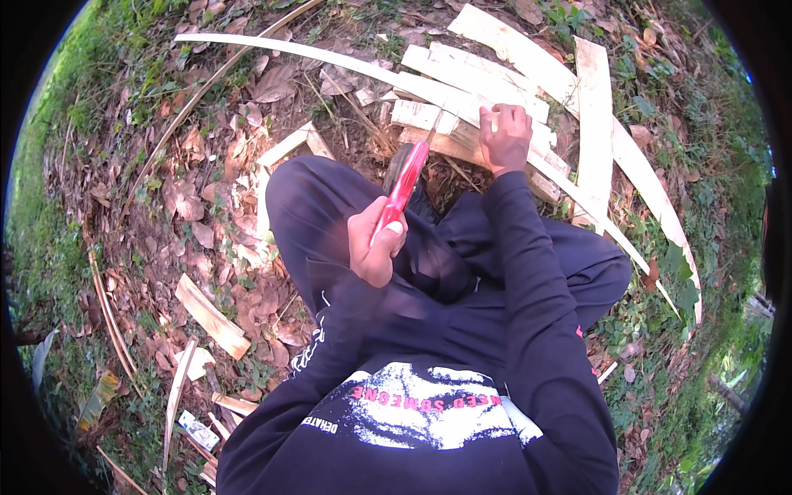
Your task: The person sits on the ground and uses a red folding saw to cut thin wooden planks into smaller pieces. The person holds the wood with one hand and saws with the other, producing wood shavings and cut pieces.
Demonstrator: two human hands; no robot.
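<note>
My left hand (377,242) is wrapped round the handle of a red saw (406,186), seen nearly edge-on. Its narrow far end meets the edge of a pale wooden strip (363,72) and a short wooden block (422,115). The strip is long and thin and runs from the far left down to the right. My right hand (505,137) grips the strip with curled fingers, a little right of the saw's tip. Beneath the strip, several pale boards (474,73) lie stacked. A dark shoe (402,167) shows beside the saw, partly hidden by it.
A wide board (593,115) and a long curved board (642,177) lie crossed at the right. Wood offcuts (213,316) are scattered at the left, with an angled wooden piece (285,145) by my knee. Dry leaves (183,200) and grass cover the ground around my crossed legs.
</note>
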